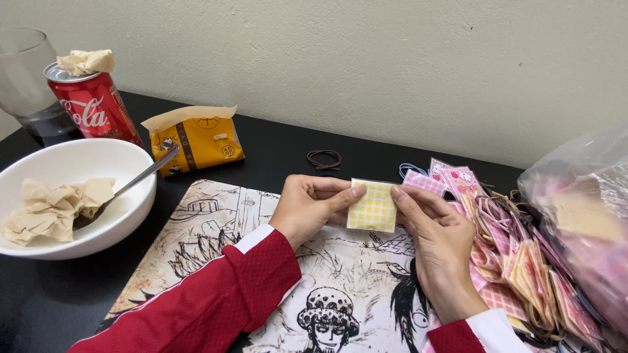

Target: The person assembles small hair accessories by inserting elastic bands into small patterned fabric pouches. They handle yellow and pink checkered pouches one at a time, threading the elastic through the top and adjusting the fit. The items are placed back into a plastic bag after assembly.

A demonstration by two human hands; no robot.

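Note:
A small square packet (373, 206) with a yellow and white check pattern is held between both my hands above a printed mat (216, 222). My left hand (307, 208) pinches its left edge with thumb and fingers. My right hand (435, 242) pinches its right edge. Both arms wear red sleeves with white cuffs. Just right of my right hand lies a pile of pink and orange checked packets (510, 261), several bundled with rubber bands.
A white bowl (124, 163) with crumpled paper and a spoon (140, 178) sits at left. Behind it stand a red drink can (95, 108), a glass (23, 75) and a yellow snack packet (199, 140). A brown rubber band (324, 159) lies near the wall. A clear plastic bag (582, 216) fills the right edge.

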